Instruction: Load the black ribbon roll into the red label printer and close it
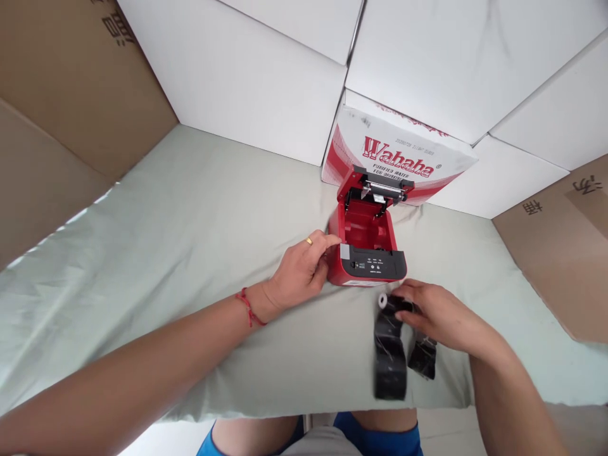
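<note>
A red and black label printer [368,266] sits on the cloth with its lid [380,185] raised, so its red inner compartment [368,221] shows. My left hand [304,266] grips the printer's left side, the index finger over the top edge and the other fingers partly hidden. Just in front of the printer, my right hand [434,310] pinches a roll of black paper [398,304] with a white core facing left. A loose black strip [390,367] trails from the roll toward the table's front edge, slightly blurred. Below my right fingers is another black piece [422,358]; whether it joins the roll is unclear.
A pale green cloth [228,228] covers the table, wrinkled at its front edge. Behind the printer stands a red and white Wahaha water box [399,152] against white panels [247,82]. Brown cardboard boxes flank the table, left [71,95] and right [560,247].
</note>
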The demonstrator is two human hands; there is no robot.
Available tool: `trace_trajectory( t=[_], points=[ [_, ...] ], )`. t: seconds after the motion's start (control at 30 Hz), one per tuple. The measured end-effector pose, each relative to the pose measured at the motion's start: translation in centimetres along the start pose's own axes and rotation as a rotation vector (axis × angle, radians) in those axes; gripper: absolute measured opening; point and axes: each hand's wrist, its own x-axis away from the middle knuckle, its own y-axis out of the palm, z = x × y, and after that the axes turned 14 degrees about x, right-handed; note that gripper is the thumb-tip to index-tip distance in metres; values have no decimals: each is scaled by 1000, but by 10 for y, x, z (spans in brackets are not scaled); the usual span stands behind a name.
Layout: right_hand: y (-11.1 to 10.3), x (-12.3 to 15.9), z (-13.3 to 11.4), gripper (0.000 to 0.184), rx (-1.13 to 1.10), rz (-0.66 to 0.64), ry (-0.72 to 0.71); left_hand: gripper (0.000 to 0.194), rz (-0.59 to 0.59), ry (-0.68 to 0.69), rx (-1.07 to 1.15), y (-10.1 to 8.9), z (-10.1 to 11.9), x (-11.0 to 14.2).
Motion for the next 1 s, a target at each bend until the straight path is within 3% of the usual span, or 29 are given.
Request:
trace_trajectory(
  t=[0.07, 0.17, 0.27, 0.33, 0.53, 0.7, 0.87, 1.0],
  points=[
    [-23, 17, -2, 30, -50, -23, -144, 51, -7, -16, 13, 0, 0, 0],
    [-61, 33, -4, 34, -72, 137, -212, 52, -1, -17, 7, 0, 1, 0],
    [-87, 17, -11, 37, 18, 319, -133, 53, 5, -9, 2, 0, 1, 0],
    [-95, -9, -17, 38, 100, 327, -88, 53, -2, -24, 5, 0, 1, 1],
    [-106, -77, -37, 29, 358, 115, 49, 50, -4, -37, 9, 1, 2, 1],
    [-115, -95, -49, 20, 417, -5, 0, 54, 86, 4, -24, 1, 7, 0],
    [-114, -110, -53, 29, 526, -127, -89, 59, 191, 131, -61, 1, 16, 1],
    [-112, -121, -51, 23, 515, -162, -136, 69, 188, 200, -101, 4, 26, 7]
  ],
)
